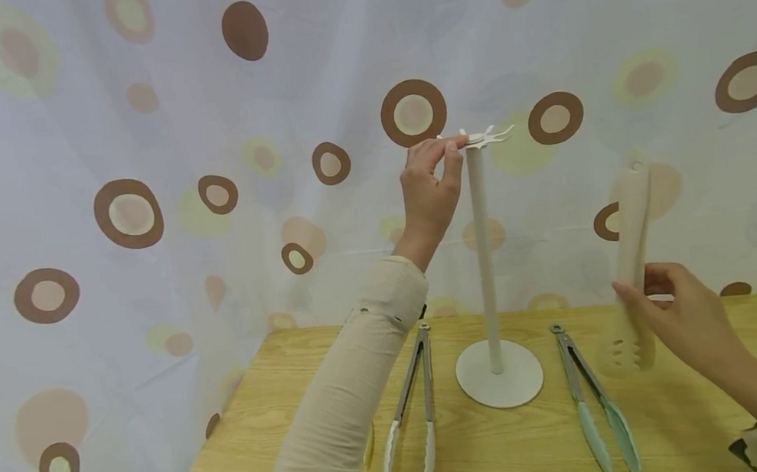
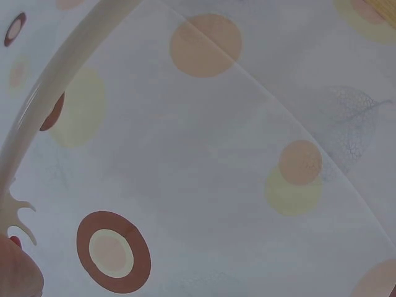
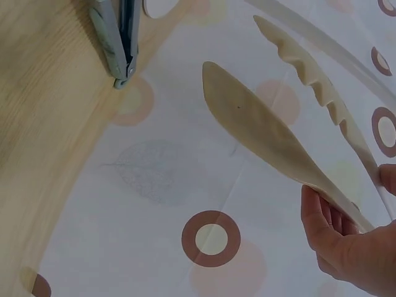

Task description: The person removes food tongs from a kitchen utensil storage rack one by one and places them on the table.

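My left hand (image 1: pixel 430 184) pinches the hooked top (image 1: pixel 482 137) of a white utensil stand (image 1: pixel 484 255) between thumb and fingers. In the left wrist view, only a thumb (image 2: pixel 20 272) shows beside the hooks (image 2: pixel 20 216) and pole (image 2: pixel 59 74). To the right, my right hand (image 1: pixel 688 315) holds cream plastic tongs (image 1: pixel 634 224) upright above the table, their holed end up and their slotted, toothed end down. One arm of the tongs has a wavy edge and the other is a smooth paddle (image 3: pixel 253 114), the two spread apart in the right wrist view.
White-tipped metal tongs (image 1: pixel 425 385) lie left of the stand's round base (image 1: pixel 502 396). Green-tipped tongs (image 1: pixel 592 398) lie on its right. The wooden table (image 1: pixel 734 391) backs onto a curtain (image 1: pixel 332 56) patterned with circles. A yellowish edge (image 1: pixel 369 446) peeks out beside my left sleeve.
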Action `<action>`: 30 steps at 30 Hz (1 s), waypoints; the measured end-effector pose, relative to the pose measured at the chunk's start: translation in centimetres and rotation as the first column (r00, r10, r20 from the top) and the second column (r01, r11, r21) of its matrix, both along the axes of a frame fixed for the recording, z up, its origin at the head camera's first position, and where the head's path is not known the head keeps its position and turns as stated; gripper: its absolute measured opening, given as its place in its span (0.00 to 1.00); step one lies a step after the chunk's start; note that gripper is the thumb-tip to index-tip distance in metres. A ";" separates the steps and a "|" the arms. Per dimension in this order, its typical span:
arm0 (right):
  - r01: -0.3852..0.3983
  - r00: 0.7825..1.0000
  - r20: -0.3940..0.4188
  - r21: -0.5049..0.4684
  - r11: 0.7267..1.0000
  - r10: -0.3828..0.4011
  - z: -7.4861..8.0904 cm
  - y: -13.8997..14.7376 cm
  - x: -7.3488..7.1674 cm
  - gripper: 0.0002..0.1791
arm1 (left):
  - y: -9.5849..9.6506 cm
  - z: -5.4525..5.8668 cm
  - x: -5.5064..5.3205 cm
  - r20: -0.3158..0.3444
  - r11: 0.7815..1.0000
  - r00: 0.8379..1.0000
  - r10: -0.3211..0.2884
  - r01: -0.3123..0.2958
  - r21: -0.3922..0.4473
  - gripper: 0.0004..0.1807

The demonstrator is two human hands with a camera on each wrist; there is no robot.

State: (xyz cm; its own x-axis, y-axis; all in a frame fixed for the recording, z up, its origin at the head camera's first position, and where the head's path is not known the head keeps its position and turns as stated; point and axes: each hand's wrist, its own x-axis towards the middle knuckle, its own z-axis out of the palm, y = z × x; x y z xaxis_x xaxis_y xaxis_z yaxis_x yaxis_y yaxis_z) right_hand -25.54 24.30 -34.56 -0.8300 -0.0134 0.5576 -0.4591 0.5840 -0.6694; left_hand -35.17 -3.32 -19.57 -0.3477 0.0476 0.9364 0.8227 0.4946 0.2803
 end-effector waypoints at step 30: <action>0.069 0.978 0.169 0.295 0.953 -0.123 -3.3 5.6 -0.4 0.25 | 0.1 0.0 0.0 -0.007 1.000 1.000 0.014 -0.014 0.000 0.16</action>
